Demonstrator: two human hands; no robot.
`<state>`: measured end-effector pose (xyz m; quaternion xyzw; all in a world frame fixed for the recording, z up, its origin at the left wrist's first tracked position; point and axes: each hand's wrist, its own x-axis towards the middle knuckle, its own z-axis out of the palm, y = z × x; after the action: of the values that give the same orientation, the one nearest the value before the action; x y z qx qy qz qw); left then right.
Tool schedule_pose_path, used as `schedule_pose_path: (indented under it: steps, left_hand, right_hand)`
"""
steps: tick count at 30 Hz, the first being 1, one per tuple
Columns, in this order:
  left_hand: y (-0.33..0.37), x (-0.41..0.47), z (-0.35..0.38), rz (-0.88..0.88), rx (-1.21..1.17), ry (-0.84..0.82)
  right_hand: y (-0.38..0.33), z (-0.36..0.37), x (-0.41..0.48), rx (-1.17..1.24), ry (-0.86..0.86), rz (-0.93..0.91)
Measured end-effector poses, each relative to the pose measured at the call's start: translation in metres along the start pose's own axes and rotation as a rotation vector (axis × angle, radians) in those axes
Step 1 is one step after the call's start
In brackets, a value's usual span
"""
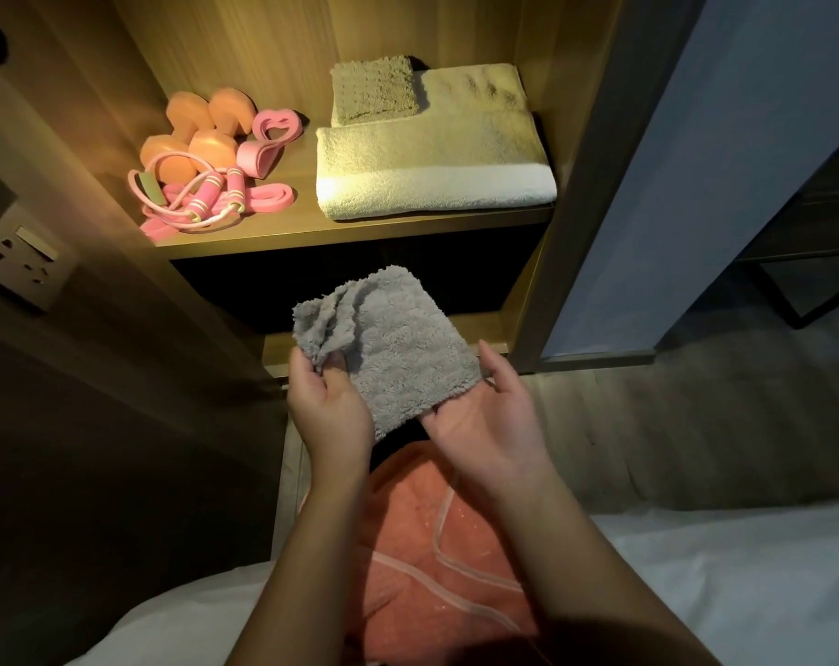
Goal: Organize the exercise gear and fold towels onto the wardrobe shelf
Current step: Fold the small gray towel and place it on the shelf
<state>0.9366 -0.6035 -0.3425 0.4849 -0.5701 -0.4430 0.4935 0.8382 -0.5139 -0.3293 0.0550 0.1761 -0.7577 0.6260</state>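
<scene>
Dim bedroom corner, open wood wardrobe lit warm from inside, white bed (744, 593) at bottom edge. Wardrobe shelf (360, 235) above and beyond both sets of fingertips, well apart from them.

On shelf, L side: two orange dumbbells (201, 132), pink resistance bands (268, 141) just beside them, pink jump rope (201, 194) w/ striped handles at front, rope looped over bands. On shelf, R side: large white towel (432, 170) folded flat, second pale towel behind it, small grey-brown folded cloth (374, 88) stacked on top at back L.

Held in mid-air below shelf edge: small grey towel (388, 348), fluffy, partly folded. Left hand (328, 406) pinching bunched L corner betw. thumb and curled fingers; corner sticks up past fingertips, crumpled. Right hand (485, 420) palm up, fingers (492, 367) loosely spread and extended, supporting towel's R lower edge; towel lying across palm-side of fingers, thumb out to R, clear of cloth. Towel body spans betw. the two hands, tilted up toward shelf.

Under wrists and forearms: orange-pink towel (432, 545) w/ pale stripe trim, lying unfolded on bed. Wall socket plate (18, 262) far L of left fingers.
</scene>
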Motion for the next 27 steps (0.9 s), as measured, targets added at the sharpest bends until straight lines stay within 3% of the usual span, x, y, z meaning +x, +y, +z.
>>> schedule_pose_path:
  steps: [3, 6, 11, 15, 22, 27]
  left_hand:
    - [0.015, 0.010, -0.007, 0.079, 0.084, -0.118]
    - [0.035, 0.028, -0.015, 0.136, 0.129, -0.195]
    - [0.065, 0.043, -0.024, 0.105, 0.034, -0.419]
    - [0.068, 0.039, -0.028, 0.021, -0.061, -0.551]
    - [0.046, 0.034, -0.037, -0.154, 0.066, -0.524]
    - [0.047, 0.021, -0.026, 0.042, 0.024, -0.320]
  right_hand:
    - [-0.006, -0.013, 0.003, -0.145, 0.212, 0.151]
    - [-0.005, -0.019, 0.008, -0.329, 0.369, 0.165]
    - [-0.010, 0.001, 0.014, -0.579, 0.225, 0.106]
    - [-0.021, 0.022, 0.012, -0.521, 0.075, 0.163]
    - [-0.024, 0.009, 0.007, -0.910, 0.112, -0.247]
    - [-0.014, 0.013, 0.006, -1.101, 0.118, -0.565]
